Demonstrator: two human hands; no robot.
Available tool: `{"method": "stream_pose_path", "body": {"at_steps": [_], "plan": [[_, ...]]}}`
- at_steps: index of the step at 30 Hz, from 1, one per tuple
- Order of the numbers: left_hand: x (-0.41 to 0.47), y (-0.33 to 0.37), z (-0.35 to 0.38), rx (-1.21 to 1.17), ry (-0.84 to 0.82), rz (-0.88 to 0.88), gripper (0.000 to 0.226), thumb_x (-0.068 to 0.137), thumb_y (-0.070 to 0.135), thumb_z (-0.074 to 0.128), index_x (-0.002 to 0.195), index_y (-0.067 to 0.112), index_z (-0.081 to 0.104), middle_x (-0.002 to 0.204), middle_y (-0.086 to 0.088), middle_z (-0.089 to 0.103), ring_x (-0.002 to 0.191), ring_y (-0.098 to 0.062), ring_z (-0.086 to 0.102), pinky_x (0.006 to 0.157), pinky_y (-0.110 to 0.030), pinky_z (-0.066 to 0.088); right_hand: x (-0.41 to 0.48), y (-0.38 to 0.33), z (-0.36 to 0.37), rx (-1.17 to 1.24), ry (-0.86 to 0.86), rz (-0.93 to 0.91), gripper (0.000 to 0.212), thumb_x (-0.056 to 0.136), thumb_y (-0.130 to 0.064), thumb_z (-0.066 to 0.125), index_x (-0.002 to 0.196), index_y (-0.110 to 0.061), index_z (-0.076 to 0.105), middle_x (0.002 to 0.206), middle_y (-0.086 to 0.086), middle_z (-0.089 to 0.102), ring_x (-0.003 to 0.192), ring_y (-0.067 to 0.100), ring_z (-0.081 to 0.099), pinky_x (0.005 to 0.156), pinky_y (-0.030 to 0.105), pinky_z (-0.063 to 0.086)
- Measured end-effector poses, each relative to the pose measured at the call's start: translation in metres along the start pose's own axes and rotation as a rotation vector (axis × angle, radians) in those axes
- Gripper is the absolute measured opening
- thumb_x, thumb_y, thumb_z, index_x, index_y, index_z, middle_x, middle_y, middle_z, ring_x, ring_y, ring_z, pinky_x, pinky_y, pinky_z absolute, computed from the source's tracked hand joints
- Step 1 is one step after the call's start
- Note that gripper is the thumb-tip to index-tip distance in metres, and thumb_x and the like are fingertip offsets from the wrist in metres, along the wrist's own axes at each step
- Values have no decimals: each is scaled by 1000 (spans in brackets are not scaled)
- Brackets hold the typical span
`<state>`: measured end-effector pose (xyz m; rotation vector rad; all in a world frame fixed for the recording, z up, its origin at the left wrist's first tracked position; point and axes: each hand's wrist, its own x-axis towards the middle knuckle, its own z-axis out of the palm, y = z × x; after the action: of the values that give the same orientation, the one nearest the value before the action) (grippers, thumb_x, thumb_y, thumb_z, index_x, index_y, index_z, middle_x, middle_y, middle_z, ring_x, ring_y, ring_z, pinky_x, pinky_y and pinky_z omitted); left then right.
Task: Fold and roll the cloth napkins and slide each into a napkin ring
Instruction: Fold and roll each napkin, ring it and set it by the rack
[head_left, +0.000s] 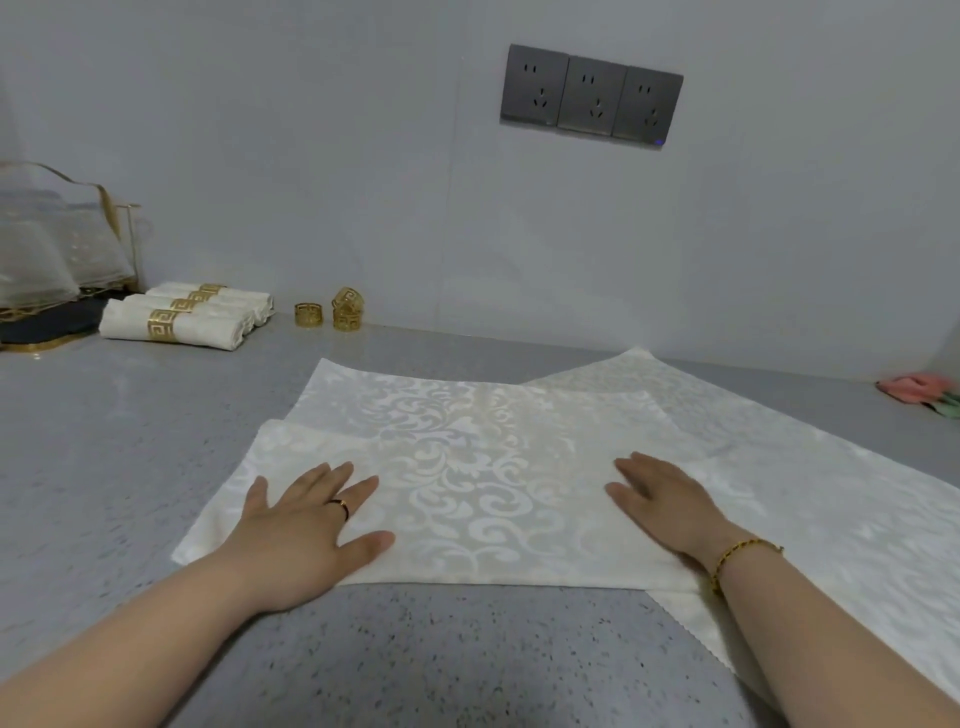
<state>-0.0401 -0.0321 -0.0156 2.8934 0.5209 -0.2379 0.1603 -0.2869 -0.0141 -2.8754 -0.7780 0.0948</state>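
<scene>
The cream damask napkin (467, 467) lies folded on the surface (104, 441); left hand (306, 525) and right hand (665, 504) press it flat, fingers straight

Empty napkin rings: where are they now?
Head view, far left of the counter against the wall: three empty napkin rings, two of them stacked, just right of the rolled napkins.

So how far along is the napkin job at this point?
Done: three rolled napkins, each already ringed, lie at the back left. In hand: the left hand and right hand press flat on a folded napkin that is not yet rolled. Left: at least one more flat napkin lies partly under it, and three loose rings wait at the back.
</scene>
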Motion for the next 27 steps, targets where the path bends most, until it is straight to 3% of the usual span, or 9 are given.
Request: {"method": "stream_pose_path", "body": {"at_steps": [3, 5, 7, 10, 13, 19, 24, 27], "plan": [[2, 0, -3, 15, -50, -15, 138, 20, 95, -19, 145, 37, -2, 154, 13, -10, 141, -8, -10, 113, -47, -8, 11, 8, -1, -19, 20, 74, 51, 97, -44, 30, 142, -22, 28, 153, 1, 20, 141, 20, 19, 114, 34, 18], [2, 3, -10, 39, -71, -43, 100, 62, 90, 11, 145, 36, 4, 155, 12, -2, 142, -10, -2, 114, -48, -4, 15, 7, 2, -26, 40, 69, 50, 97, -44, 30, 141, -21, 31, 152, 1, 25, 139, 21, 23, 113, 36, 22], [9, 9, -19, 81, -42, -66, 73, 84, 69, 29, 145, 32, 14, 153, 9, 11, 141, -14, 11, 114, -47, 2, 16, 7, 4, -27, 51, 69, 50, 96, -45, 30, 141, -21, 31, 151, 1, 26, 138, 21, 24, 112, 36, 23], [31, 18, -23, 57, 41, -55, 65, 88, 63, 30, 142, 28, 25, 148, 6, 24, 135, -16, 27, 112, -41, 13, 17, 9, 4, -26, 41, 63, 51, 97, -45, 30, 142, -23, 28, 153, 0, 20, 141, 20, 19, 114, 35, 18], [57, 30, -15, 20, 119, 10, 60, 93, 55, 29, 144, 23, 23, 150, 2, 22, 135, -18, 26, 109, -32, 22, 17, 9, 4, -12, 27, 67, 51, 97, -45, 29, 143, -24, 25, 154, -1, 16, 142, 19, 15, 115, 34, 15], [73, 30, 2, -52, 204, 26, 53, 96, 47, 26, 145, 26, 20, 154, 3, 12, 142, -14, 7, 116, -32, 6, 19, 5, 1, -35, -5, 86, 50, 97, -45, 28, 141, -22, 27, 152, 1, 22, 139, 20, 21, 113, 34, 20], [71, 30, 4, -39, 257, 16, 52, 96, 47, 25, 145, 27, 20, 154, 4, 12, 142, -12, 6, 116, -32, 4, 48, -18, -27, -215, -109, 141, 40, 94, -38, 36, 127, -16, 44, 130, 5, 48, 117, 24, 46, 91, 32, 38], [71, 29, 5, -34, 264, 14, 53, 96, 48, 24, 145, 28, 18, 154, 6, 10, 142, -11, 5, 115, -31, 2, 85, -35, -36, -165, -158, 73, 45, 92, -34, 46, 133, -16, 40, 138, 5, 44, 124, 24, 44, 97, 31, 37]]}}
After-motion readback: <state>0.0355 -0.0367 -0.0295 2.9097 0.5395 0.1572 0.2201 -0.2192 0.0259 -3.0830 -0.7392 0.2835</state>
